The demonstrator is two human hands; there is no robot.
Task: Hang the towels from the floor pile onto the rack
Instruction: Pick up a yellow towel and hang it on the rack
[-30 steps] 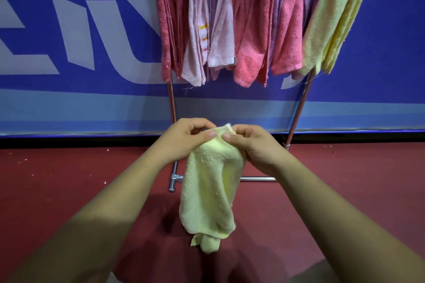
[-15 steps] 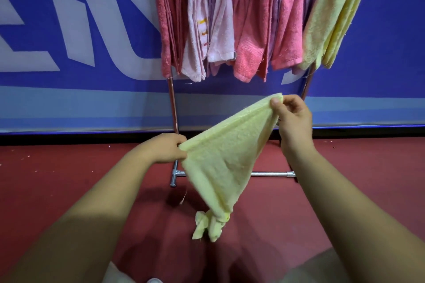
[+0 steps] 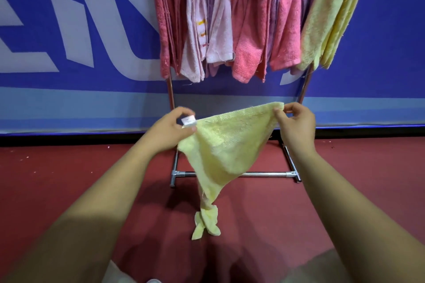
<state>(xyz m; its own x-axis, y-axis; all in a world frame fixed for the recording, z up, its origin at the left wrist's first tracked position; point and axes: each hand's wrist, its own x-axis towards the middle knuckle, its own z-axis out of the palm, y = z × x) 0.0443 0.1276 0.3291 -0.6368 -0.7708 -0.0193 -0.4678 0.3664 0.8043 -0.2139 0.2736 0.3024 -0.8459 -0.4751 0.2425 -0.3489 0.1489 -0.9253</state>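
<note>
Holding the yellow towel (image 3: 227, 145) up in the air by its top edge, spread between the two hands and in front of the rack (image 3: 266, 174). Pinched at one corner by the left hand (image 3: 170, 131), fingers curled round the hem just beside a small white label (image 3: 189, 120). Pinched at the other corner by the right hand (image 3: 296, 126), thumb and fingertips closed on the cloth, slightly higher than the left. Hanging below the hands in a narrowing triangle, ending in a twisted tail (image 3: 207, 223), seemingly bunched or knotted. Cannot tell whether touching the red floor (image 3: 69, 179) or just clear of it.

Likely to go wrong first at that tail. If lifted and draped as is, would probably hang lopsided and lumpy, and could slide off toward the heavier side. Worth shaking out or pulling apart before lifting. Only thin pinches at both corners too, so could slip from either hand during a shake and drop to the floor.

Above the hands, crowded with hung towels (image 3: 246, 30), pink, pale and yellow, pressed close together. No free gap to be seen from here, with the top rail out of view. Could knock a neighbour loose when pushing in, or snag on one. Beyond the hands, only the blue banner wall (image 3: 69, 30).
</note>
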